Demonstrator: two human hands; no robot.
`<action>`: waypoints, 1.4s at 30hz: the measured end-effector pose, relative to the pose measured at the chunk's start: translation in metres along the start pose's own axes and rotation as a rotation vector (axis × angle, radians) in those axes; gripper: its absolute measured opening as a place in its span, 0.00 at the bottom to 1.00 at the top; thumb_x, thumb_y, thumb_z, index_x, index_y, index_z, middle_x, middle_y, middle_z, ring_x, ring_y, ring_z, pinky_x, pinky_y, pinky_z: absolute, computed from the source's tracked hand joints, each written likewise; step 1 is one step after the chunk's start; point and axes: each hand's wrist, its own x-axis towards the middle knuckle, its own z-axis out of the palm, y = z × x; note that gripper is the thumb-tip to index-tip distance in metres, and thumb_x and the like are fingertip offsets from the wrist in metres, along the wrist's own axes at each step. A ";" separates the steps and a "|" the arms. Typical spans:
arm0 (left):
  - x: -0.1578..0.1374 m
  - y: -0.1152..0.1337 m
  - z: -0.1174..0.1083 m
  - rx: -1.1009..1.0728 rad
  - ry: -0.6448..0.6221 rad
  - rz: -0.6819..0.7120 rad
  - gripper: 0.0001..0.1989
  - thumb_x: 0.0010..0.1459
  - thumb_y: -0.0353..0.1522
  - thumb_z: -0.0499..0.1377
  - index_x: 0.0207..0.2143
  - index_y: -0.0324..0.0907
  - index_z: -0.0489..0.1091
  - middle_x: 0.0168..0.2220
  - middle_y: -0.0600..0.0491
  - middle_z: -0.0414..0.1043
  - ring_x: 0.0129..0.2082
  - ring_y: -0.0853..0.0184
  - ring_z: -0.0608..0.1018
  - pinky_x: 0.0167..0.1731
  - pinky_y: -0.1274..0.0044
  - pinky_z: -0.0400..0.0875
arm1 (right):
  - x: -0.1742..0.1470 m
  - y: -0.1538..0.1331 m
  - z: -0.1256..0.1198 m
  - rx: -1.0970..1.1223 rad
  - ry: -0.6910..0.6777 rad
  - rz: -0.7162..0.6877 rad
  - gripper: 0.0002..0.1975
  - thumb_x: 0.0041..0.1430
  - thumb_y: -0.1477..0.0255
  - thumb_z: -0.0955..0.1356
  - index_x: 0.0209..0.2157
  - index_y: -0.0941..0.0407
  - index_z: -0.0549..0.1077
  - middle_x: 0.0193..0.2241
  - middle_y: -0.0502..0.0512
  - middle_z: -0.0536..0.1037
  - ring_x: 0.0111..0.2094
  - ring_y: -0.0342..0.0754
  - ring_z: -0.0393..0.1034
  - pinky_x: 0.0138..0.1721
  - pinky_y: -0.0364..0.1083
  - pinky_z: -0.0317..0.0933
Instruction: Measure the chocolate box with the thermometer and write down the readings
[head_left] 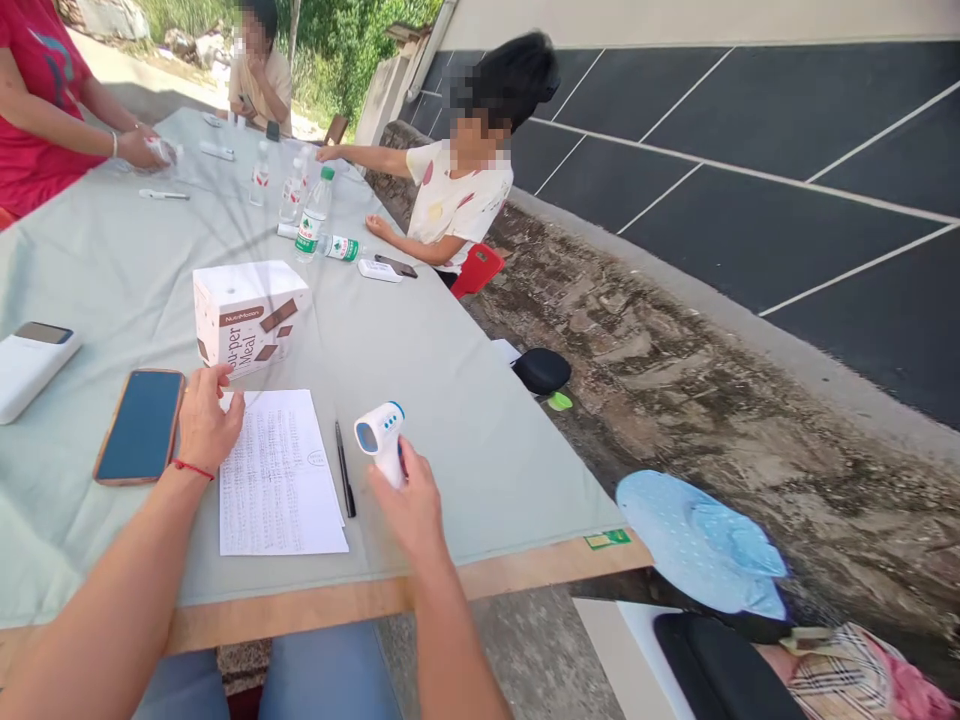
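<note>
My right hand (411, 510) grips the handle of a white infrared thermometer (379, 432) with a blue face, held upright just above the table. My left hand (205, 418), with a red string at the wrist, rests with curled fingers on the top left corner of a handwritten paper sheet (279, 475). A black pen (344, 469) lies along the sheet's right edge, between my two hands. A phone (142, 424) in a brown case lies just left of my left hand. A white carton printed "Super Meal" (247, 312) stands right behind that hand.
A grey cloth covers the wooden table (465, 400). A white device (30, 362) lies at the left edge. Water bottles (315, 215) stand mid-table near a seated person in a white shirt (457, 200). Two more people sit at the far end. A light blue hat (694, 545) lies at my right.
</note>
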 end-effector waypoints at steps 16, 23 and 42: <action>-0.014 0.018 0.007 0.032 -0.411 0.161 0.09 0.58 0.33 0.55 0.40 0.42 0.70 0.36 0.50 0.72 0.36 0.62 0.74 0.40 0.67 0.71 | 0.018 0.014 0.026 -0.204 -0.117 -0.278 0.17 0.53 0.58 0.67 0.40 0.55 0.72 0.30 0.53 0.74 0.29 0.48 0.65 0.34 0.48 0.58; -0.017 0.020 0.005 0.001 -0.580 0.275 0.14 0.54 0.33 0.60 0.44 0.43 0.69 0.43 0.48 0.72 0.44 0.57 0.73 0.45 0.62 0.70 | 0.014 0.013 0.036 -0.038 -0.151 -0.355 0.18 0.56 0.69 0.61 0.46 0.53 0.75 0.28 0.52 0.71 0.30 0.48 0.64 0.36 0.49 0.60; -0.028 0.023 0.009 0.098 -0.778 0.272 0.29 0.47 0.38 0.64 0.53 0.41 0.66 0.55 0.41 0.61 0.54 0.50 0.66 0.53 0.59 0.63 | -0.011 0.004 0.049 0.635 -0.283 -0.129 0.16 0.57 0.60 0.65 0.41 0.56 0.71 0.27 0.50 0.74 0.29 0.45 0.70 0.36 0.49 0.65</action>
